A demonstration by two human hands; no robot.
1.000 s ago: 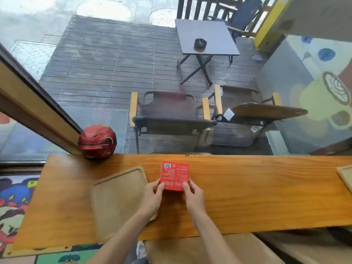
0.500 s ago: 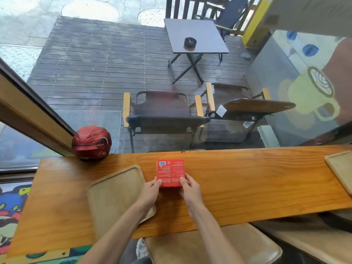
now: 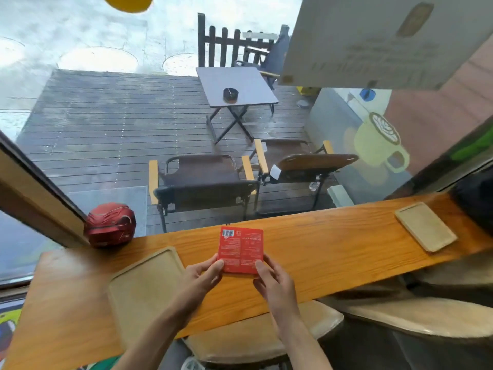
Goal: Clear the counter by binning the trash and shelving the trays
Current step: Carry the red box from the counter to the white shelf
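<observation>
A flat red packet with white print and a barcode is held over the wooden counter. My left hand pinches its lower left corner and my right hand pinches its lower right corner. A pale wooden tray lies on the counter just left of my left hand, partly covered by my forearm. A second, smaller tray lies far to the right on the counter.
A red helmet rests at the counter's back left against the window frame. Cushioned stools stand under the counter's front edge. Behind the glass are a deck, two chairs and a folding table. A dark object sits at the counter's far right end.
The packet has come slightly toward me and tilted up, with both hands now gripping its lower corners. My view has lifted and turned right, so the right-hand tray shows in full.
</observation>
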